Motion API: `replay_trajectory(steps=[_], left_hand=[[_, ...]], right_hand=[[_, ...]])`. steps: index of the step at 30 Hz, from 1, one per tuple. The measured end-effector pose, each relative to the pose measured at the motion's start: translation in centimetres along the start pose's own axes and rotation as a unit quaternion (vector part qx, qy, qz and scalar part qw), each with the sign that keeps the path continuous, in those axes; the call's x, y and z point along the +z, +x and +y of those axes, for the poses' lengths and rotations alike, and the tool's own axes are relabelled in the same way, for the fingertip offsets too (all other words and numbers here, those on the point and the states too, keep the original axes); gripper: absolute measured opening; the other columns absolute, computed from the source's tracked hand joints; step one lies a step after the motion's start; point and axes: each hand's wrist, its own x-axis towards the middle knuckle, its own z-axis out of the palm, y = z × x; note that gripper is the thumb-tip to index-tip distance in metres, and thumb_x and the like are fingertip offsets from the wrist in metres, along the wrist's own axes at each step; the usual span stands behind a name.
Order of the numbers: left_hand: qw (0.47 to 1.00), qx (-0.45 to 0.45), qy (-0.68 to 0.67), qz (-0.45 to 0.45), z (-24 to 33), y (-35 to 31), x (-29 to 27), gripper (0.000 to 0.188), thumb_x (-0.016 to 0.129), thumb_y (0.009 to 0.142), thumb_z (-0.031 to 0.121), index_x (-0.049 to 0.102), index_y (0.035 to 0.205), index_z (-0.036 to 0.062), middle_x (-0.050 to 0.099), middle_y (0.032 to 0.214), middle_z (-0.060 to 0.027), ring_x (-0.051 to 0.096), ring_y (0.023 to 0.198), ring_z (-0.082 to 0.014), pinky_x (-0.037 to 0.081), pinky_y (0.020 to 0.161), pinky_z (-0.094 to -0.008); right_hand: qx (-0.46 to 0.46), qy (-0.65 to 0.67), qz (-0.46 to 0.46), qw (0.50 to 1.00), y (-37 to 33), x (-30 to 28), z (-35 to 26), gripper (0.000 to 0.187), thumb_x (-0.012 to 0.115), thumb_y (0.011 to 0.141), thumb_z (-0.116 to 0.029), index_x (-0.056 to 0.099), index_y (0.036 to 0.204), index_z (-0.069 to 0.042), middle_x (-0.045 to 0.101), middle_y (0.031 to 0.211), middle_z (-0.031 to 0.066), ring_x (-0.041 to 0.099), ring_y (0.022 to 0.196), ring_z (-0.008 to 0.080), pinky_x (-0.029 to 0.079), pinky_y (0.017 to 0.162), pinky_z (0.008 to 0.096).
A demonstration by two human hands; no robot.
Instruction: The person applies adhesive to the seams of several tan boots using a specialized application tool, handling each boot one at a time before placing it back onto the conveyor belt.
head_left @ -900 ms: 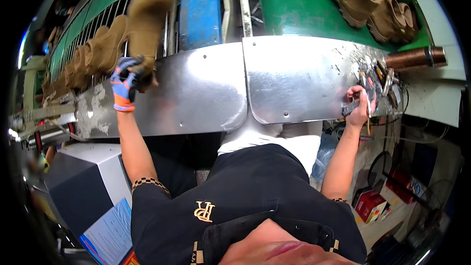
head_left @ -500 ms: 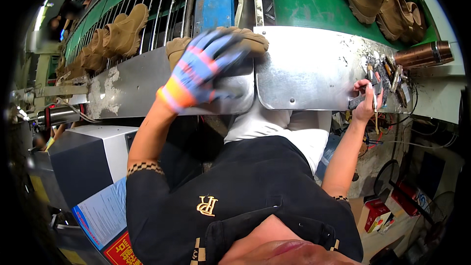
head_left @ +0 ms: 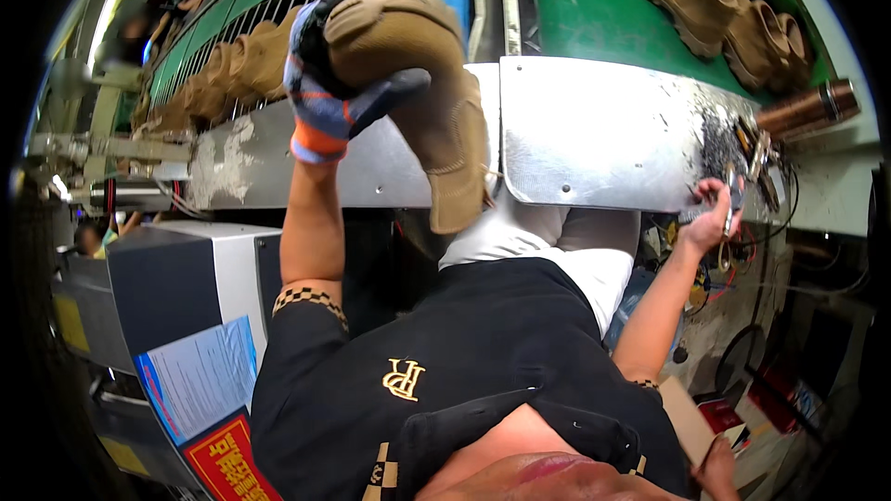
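My left hand [head_left: 339, 83], in a blue, grey and orange work glove, grips a tan boot [head_left: 455, 134] by its toe and sole. The boot is raised above the metal-topped bench [head_left: 594, 130], tilted, with its shaft pointing down toward me. Over the right end of the bench, my bare right hand [head_left: 712, 221] is closed around a slim metal hand tool [head_left: 730, 204]; a ring-like part hangs below the fingers. Its exact kind is not clear. Beside that hand lie dark scraps [head_left: 719, 144] and several small tools [head_left: 756, 158].
More tan boots stand on the barred rack [head_left: 223, 70] at left and on the green surface [head_left: 580, 0] at right. A copper-coloured cylinder [head_left: 807, 109] lies at the far right. A dark-and-white machine housing [head_left: 172, 297] is by my left elbow. Another person's hand [head_left: 716, 471] shows at lower right.
My left hand has taken hold of a boot from the bench's far edge and lifted it. My right hand keeps the tool, slightly lower in the picture.
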Motion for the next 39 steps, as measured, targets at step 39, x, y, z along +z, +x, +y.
replay_trajectory(steps=[39], left_hand=[[0.897, -0.283, -0.330, -0.083, -9.8, 3.8, 6.4, 0.080, 0.085, 0.067, 0.040, 0.052, 0.128, -0.0002, 0.065, 0.104, -0.0070, 0.064, 0.097, -0.0160, 0.051, 0.088, -0.0299]], right_hand=[[0.046, 0.033, -0.449, 0.892, -14.0, 14.4, -0.1, 0.044, 0.059, 0.086, -0.008, 0.053, 0.127, 0.005, 0.060, 0.075, 0.0035, 0.054, 0.066, 0.0094, 0.045, 0.065, 0.0249]])
